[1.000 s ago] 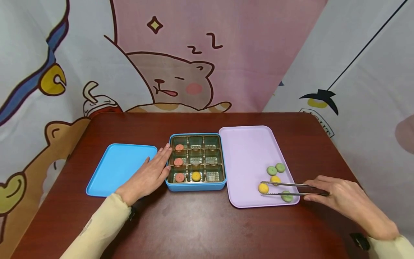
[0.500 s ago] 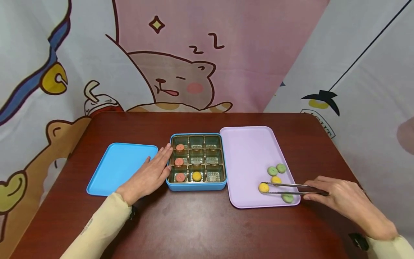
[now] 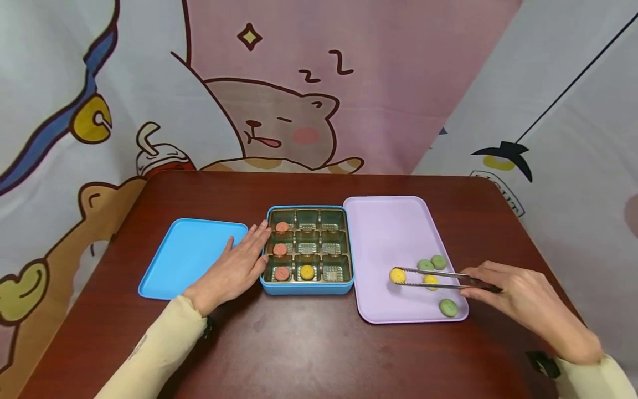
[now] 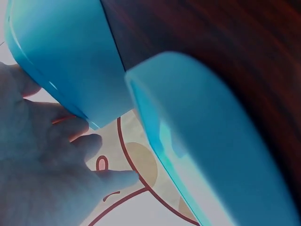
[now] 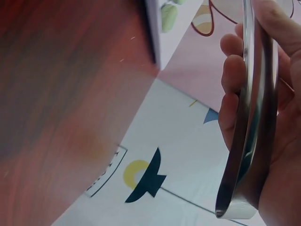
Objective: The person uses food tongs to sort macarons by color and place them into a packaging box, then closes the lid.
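Observation:
My right hand [image 3: 528, 302] grips a pair of metal tongs [image 3: 480, 284] over the lilac tray [image 3: 384, 233]. Between the tongs' tips sits a small round yellow cookie-like piece [image 3: 397, 275]; it seems raised slightly, though its height is hard to judge. In the right wrist view, fingers and thumb wrap round the tongs [image 5: 254, 117]. My left hand [image 3: 231, 271] rests with extended fingers against the left side of a blue box [image 3: 307, 288]. Inside the box, a gold divided insert carries three pink pieces [image 3: 280, 249] down its left column and one yellow piece [image 3: 307, 272] in the front middle compartment.
Another yellow piece [image 3: 431, 282] and three green pieces [image 3: 448, 307] lie on the tray's right part. A blue lid [image 3: 189, 255] lies left of the box, partly behind my left hand. Everything stands on a brown wooden table [image 3: 309, 343] before a printed cloth [image 3: 389, 83].
The tongs, pinching the yellow piece, have moved left and a little away from me, off the front green piece. The left hand stays at the box. The head view has shifted slightly.

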Tool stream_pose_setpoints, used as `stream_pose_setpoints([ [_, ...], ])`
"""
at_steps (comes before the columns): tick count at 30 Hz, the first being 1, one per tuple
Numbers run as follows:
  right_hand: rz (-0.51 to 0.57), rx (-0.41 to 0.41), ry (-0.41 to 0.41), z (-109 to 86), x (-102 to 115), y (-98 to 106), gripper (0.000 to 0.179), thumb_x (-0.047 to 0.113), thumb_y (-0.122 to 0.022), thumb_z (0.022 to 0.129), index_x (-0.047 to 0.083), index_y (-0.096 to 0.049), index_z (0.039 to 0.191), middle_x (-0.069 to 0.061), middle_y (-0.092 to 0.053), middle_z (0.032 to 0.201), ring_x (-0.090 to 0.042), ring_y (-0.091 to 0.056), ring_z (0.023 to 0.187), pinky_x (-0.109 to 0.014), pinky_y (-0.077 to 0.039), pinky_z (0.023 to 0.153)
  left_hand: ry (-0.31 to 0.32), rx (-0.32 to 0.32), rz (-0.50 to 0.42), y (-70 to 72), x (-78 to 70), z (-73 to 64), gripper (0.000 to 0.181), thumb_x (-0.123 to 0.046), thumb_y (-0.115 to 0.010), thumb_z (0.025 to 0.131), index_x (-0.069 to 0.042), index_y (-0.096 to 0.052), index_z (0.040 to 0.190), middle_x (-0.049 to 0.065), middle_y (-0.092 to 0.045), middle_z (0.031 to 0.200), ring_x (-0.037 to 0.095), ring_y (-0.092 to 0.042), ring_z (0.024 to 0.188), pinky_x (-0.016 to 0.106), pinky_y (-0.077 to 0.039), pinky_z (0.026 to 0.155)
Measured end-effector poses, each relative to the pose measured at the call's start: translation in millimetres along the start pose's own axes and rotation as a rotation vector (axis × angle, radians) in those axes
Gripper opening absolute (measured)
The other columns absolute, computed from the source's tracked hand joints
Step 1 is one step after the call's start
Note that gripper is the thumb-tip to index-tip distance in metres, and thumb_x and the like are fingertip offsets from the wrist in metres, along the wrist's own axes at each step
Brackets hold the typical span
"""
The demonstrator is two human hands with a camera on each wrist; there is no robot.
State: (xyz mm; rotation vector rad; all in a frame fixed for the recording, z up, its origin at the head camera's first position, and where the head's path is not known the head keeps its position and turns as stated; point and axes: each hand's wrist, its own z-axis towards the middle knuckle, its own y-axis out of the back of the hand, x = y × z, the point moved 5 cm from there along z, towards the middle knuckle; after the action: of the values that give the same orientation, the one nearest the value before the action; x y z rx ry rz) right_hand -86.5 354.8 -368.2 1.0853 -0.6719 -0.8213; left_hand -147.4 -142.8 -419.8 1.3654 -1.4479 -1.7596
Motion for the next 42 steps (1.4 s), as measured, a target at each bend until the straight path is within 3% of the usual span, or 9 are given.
stream_pose_setpoints([
  [8,0.045,-0.035,-0.003,23.5,11.0,-0.2,0.043,0.031,-0.097,0.063,0.017,-0.082,0.100,0.007,-0.071,0.085,0.003,-0.049,0.060,-0.013,-0.037,0.048,-0.013,-0.050,0.010,0.5,-0.1,2.7,0.065,-0.039,-0.038,0.113,-0.009,-0.019,0.167,0.004,-0.007,0.174,0.025,-0.007,0.160,0.066,-0.010,0.122],
  [15,0.083,-0.086,0.049,47.4,23.1,2.5,0.040,0.032,-0.096,0.066,0.020,-0.081,0.101,0.015,-0.065,0.082,0.004,-0.047,0.061,-0.012,-0.034,0.050,-0.005,-0.050,0.019,0.7,2.9,9.8,0.068,-0.040,-0.040,0.113,-0.008,-0.013,0.167,0.006,-0.002,0.174,0.029,-0.006,0.159,0.071,-0.010,0.119],
  [18,0.097,-0.097,0.056,59.4,29.6,1.9,0.039,0.047,-0.088,0.075,0.019,-0.081,0.101,0.016,-0.063,0.082,0.003,-0.046,0.061,-0.013,-0.034,0.050,0.003,-0.036,0.025,-0.3,5.1,11.8,0.068,-0.040,-0.039,0.113,-0.008,-0.013,0.167,0.006,-0.002,0.174,0.030,-0.006,0.159,0.071,-0.010,0.119],
  [22,0.114,-0.120,0.069,74.1,39.2,-1.0,0.051,0.064,-0.067,0.087,0.018,-0.082,0.102,0.016,-0.064,0.082,0.003,-0.049,0.061,-0.014,-0.036,0.049,0.007,-0.014,0.028,-1.3,5.5,12.9,0.068,-0.040,-0.038,0.113,-0.009,-0.011,0.167,0.005,-0.001,0.174,0.030,-0.005,0.159,0.071,-0.010,0.119],
  [31,0.109,-0.145,0.096,107.4,65.1,-13.6,0.069,0.073,-0.046,0.094,0.014,-0.082,0.101,0.009,-0.069,0.080,0.001,-0.048,0.056,-0.021,-0.038,0.045,0.018,-0.012,0.029,-2.2,3.7,12.3,0.067,-0.040,-0.037,0.113,-0.009,-0.013,0.167,0.004,-0.002,0.174,0.029,-0.006,0.159,0.070,-0.012,0.119],
  [34,0.108,-0.128,0.107,116.6,72.7,-19.4,0.057,0.067,-0.058,0.094,0.016,-0.081,0.101,0.011,-0.069,0.080,0.001,-0.049,0.056,-0.022,-0.038,0.044,0.018,-0.013,0.032,-2.5,3.6,12.1,0.067,-0.039,-0.037,0.113,-0.009,-0.013,0.167,0.005,-0.003,0.174,0.028,-0.007,0.159,0.070,-0.012,0.119],
  [38,0.096,-0.094,0.100,126.3,79.9,-27.6,0.034,0.047,-0.083,0.084,0.018,-0.081,0.103,0.012,-0.068,0.080,0.000,-0.049,0.056,-0.023,-0.037,0.043,0.015,-0.018,0.037,-2.8,3.4,12.2,0.067,-0.039,-0.038,0.113,-0.009,-0.013,0.167,0.005,-0.003,0.174,0.029,-0.008,0.159,0.071,-0.012,0.119],
  [42,0.092,-0.059,0.069,133.5,85.5,-35.1,0.032,0.041,-0.087,0.081,0.019,-0.081,0.103,0.013,-0.066,0.079,-0.002,-0.048,0.057,-0.025,-0.036,0.044,0.013,-0.023,0.037,-3.7,3.5,12.2,0.068,-0.039,-0.038,0.113,-0.009,-0.012,0.167,0.005,-0.003,0.174,0.029,-0.008,0.159,0.071,-0.013,0.119],
])
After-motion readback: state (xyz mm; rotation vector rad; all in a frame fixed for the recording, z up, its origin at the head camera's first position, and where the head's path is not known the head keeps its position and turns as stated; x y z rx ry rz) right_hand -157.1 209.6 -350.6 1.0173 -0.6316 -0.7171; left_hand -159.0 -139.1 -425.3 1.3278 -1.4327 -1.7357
